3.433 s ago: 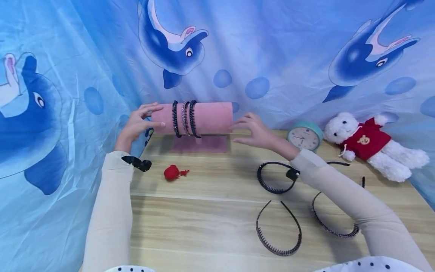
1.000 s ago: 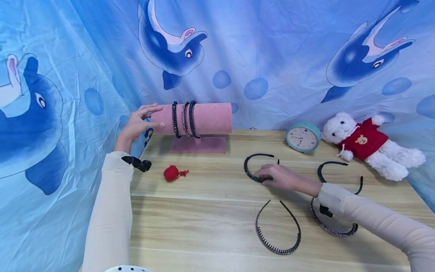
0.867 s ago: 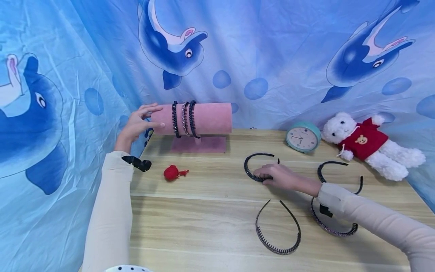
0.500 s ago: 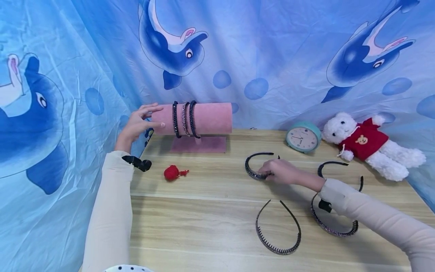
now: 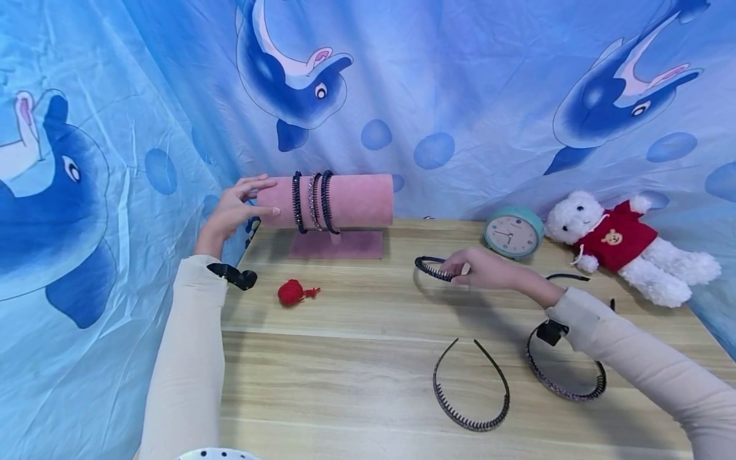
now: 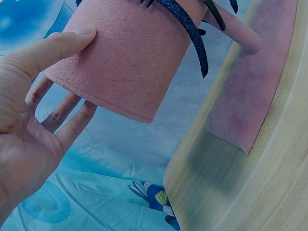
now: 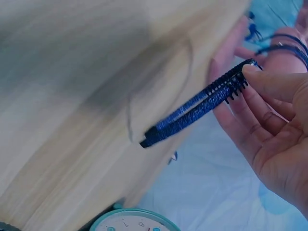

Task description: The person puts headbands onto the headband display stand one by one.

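My left hand (image 5: 232, 204) grips the left end of a pink velvet roll (image 5: 362, 198) on a stand with a flat base (image 5: 365, 246). In the left wrist view its thumb lies on the roll, the other fingers at the end rim. Three toothed headbands hang around the roll: a dark one (image 5: 297, 201), a glittery one (image 5: 314, 201) and a dark blue one (image 5: 326, 201). Right of the stand, my right hand (image 5: 489, 271) pinches a dark headband (image 7: 197, 108) between thumb and fingers. This headband is above the table, its shadow below.
On the table lie a brown headband (image 5: 473, 427), a glittery one (image 5: 569, 394) and one partly hidden by the right sleeve (image 5: 569, 276). A red yarn ball (image 5: 290, 292) is front left. A teal clock (image 5: 512, 235) and white teddy bear (image 5: 618, 236) stand back right.
My right hand has gone from the roll's right end to the dark headband, taken hold of it and raised it off the table, tilting it. The left hand stays put.
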{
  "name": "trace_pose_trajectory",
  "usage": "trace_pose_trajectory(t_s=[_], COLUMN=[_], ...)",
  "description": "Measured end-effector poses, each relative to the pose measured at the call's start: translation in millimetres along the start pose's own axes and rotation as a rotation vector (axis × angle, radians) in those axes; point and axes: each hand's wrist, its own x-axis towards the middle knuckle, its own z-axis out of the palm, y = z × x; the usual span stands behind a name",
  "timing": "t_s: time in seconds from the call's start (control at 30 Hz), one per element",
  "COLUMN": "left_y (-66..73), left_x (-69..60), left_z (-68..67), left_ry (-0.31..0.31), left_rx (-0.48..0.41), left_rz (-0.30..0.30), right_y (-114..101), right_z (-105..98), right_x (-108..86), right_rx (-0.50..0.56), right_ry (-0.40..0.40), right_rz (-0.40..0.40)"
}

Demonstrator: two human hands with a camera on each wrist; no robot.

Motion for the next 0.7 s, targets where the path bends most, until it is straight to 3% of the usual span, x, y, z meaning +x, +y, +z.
trace_pose_trajectory(t_s=[0.23,0.57,0.7], left_y=[0.4,-21.3,-19.9], left_x=[-0.5,14.3,12.5], left_z=[-0.3,-3.5,-2.9], left_ry=[-0.004,0.016,0.015], left_rx=[0.003,0.013,0.011], left_rz=[0.000,0.009,0.014], right_y=[6.8,13.5,15.5], right_z=[-17.9,-33.4,-35.6], right_x=[4.6,9.2,13.6], right_rx=[0.151,0.357,0.471], right_ry=[0.052,0.100,0.123], right_rz=[-0.011,0.162,0.192])
